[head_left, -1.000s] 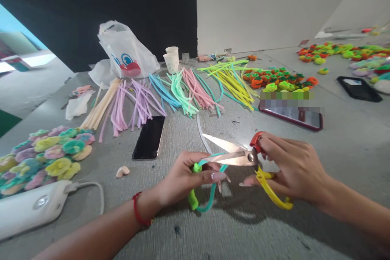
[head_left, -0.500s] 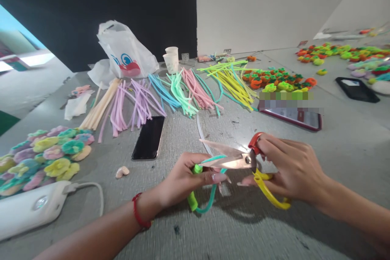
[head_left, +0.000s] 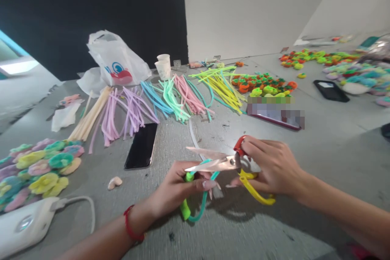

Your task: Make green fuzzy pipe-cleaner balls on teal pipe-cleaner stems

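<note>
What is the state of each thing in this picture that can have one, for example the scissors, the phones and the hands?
Left hand: closed on teal stem
Right hand: gripping scissors
Scissors: blades open
Teal stem: bent
Black-screened phone: flat, screen dark
Maroon-edged phone: partly blurred, cannot tell if on
Paper cups: upright
White device: cable plugged in

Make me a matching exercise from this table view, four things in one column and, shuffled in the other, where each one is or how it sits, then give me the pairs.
Column one:
1. scissors
2. teal stem
3. black-screened phone
4. white plastic bag

Column two:
A. lying flat by the purple stems
B. beside the paper cups
C. in the right hand, blades apart
D. gripped by the left hand, part of it looping below

Pairs: 1-C, 2-D, 3-A, 4-B
</note>
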The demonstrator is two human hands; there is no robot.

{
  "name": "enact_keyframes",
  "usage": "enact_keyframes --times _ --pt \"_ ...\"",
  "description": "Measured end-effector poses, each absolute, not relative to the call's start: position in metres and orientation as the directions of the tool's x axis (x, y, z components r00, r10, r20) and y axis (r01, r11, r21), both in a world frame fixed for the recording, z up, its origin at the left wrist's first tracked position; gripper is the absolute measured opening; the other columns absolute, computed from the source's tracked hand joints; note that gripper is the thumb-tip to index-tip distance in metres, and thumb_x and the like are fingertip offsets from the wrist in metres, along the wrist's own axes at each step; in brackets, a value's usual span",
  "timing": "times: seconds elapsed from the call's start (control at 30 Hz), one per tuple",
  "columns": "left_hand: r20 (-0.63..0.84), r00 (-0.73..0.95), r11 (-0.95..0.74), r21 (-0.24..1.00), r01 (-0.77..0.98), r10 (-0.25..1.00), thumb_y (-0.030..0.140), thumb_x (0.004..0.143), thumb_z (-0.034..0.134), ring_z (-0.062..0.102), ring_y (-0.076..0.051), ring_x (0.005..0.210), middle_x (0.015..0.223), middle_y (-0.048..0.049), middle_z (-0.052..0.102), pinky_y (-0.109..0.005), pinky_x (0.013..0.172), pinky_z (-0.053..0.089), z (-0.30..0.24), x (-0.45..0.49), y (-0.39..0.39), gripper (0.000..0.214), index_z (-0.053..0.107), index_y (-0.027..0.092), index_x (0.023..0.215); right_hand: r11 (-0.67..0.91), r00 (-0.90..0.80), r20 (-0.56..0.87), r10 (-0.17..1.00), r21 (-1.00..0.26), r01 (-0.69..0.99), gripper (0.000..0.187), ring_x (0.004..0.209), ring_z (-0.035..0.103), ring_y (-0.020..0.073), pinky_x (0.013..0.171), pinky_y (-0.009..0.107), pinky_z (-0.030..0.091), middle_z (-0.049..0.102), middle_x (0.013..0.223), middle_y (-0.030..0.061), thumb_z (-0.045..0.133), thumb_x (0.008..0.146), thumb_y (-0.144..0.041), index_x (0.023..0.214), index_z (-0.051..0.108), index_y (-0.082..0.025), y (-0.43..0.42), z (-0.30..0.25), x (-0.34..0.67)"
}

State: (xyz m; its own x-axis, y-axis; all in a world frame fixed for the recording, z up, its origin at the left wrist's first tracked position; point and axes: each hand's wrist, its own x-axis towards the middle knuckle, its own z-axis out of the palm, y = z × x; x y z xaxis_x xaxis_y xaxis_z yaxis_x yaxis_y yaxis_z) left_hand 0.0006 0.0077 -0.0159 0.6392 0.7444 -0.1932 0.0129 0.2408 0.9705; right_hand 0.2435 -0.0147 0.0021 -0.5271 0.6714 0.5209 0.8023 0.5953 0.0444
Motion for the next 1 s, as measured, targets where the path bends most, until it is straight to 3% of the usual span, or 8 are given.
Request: enact_keyframes --times 0.17,0.3,0.4,0.53,0.7,0.83,1.0 --pt "-0.227 0.547 0.233 0.971 0.06 0.805 0.031 0.067 0.076 0.049 -0.009 0.056 0.062 -0.0006 0.057 -0.019 0.052 0.041 -0.014 0.002 0.002 0.022 0.064 0.012 0.067 0.599 -0.525 0.514 0.679 0.026 0.8 0.046 0.057 0.05 0.0151 0.052 0.027 0.033 0.059 0.073 0.005 0.044 0.083 -0.062 0.084 0.052 -0.016 -0.013 0.004 0.241" --pt "-0.242 0.512 0.242 0.968 0.069 0.824 0.034 0.066 0.077 0.043 -0.008 0.05 0.058 0.0002 0.053 -0.019 0.045 0.035 -0.014 0.003 0.002 0.025 0.064 0.012 0.065 0.571 -0.523 0.407 0.749 0.003 0.821 0.053 0.063 0.053 0.0168 0.054 0.028 0.037 0.06 0.077 0.0061 0.046 0.079 -0.066 0.088 0.053 -0.015 -0.011 0.004 0.241" --pt "-0.275 0.493 0.271 0.959 0.082 0.826 0.037 0.067 0.075 0.045 -0.009 0.048 0.057 -0.0002 0.054 -0.019 0.043 0.033 -0.018 0.001 0.002 0.027 0.066 0.012 0.066 0.568 -0.534 0.313 0.785 -0.02 0.823 0.056 0.069 0.056 0.0182 0.059 0.029 0.041 0.062 0.084 0.0082 0.045 0.079 -0.068 0.091 0.054 -0.014 -0.011 0.004 0.24" --pt "-0.295 0.402 0.29 0.954 0.075 0.867 0.037 0.065 0.077 0.05 -0.011 0.053 0.066 -0.002 0.06 -0.021 0.046 0.035 -0.021 0.0 0.001 0.029 0.069 0.013 0.077 0.584 -0.553 0.29 0.781 -0.025 0.812 0.058 0.073 0.058 0.0193 0.061 0.03 0.042 0.063 0.087 0.0086 0.046 0.079 -0.069 0.094 0.055 -0.013 -0.012 0.004 0.239" --pt "-0.164 0.421 0.185 0.983 -0.009 0.892 0.047 0.065 0.075 0.042 -0.007 0.05 0.064 0.0008 0.056 -0.018 0.047 0.032 -0.018 0.003 0.0 0.041 0.063 0.013 0.084 0.587 -0.551 0.32 0.771 -0.02 0.81 0.056 0.069 0.058 0.0188 0.059 0.029 0.04 0.063 0.084 0.009 0.053 0.077 -0.066 0.092 0.056 -0.013 -0.015 0.004 0.239" --pt "-0.025 0.51 0.092 0.99 -0.107 0.86 0.061 0.076 0.06 0.034 -0.006 0.046 0.058 0.0034 0.047 -0.018 0.043 0.025 -0.02 0.004 0.002 0.048 0.056 0.014 0.084 0.568 -0.521 0.38 0.764 -0.015 0.823 0.05 0.064 0.058 0.018 0.056 0.028 0.038 0.063 0.081 0.0077 0.05 0.081 -0.062 0.088 0.055 -0.013 -0.017 0.0 0.24" --pt "0.093 0.542 -0.024 0.991 -0.132 0.835 0.059 0.088 0.042 0.035 -0.007 0.046 0.056 0.0024 0.046 -0.019 0.044 0.026 -0.026 0.001 0.004 0.047 0.055 0.014 0.082 0.576 -0.495 0.418 0.762 -0.088 0.813 0.039 0.056 0.056 0.0159 0.052 0.026 0.034 0.06 0.072 0.0037 0.047 0.084 -0.056 0.082 0.05 -0.017 -0.017 -0.003 0.241"
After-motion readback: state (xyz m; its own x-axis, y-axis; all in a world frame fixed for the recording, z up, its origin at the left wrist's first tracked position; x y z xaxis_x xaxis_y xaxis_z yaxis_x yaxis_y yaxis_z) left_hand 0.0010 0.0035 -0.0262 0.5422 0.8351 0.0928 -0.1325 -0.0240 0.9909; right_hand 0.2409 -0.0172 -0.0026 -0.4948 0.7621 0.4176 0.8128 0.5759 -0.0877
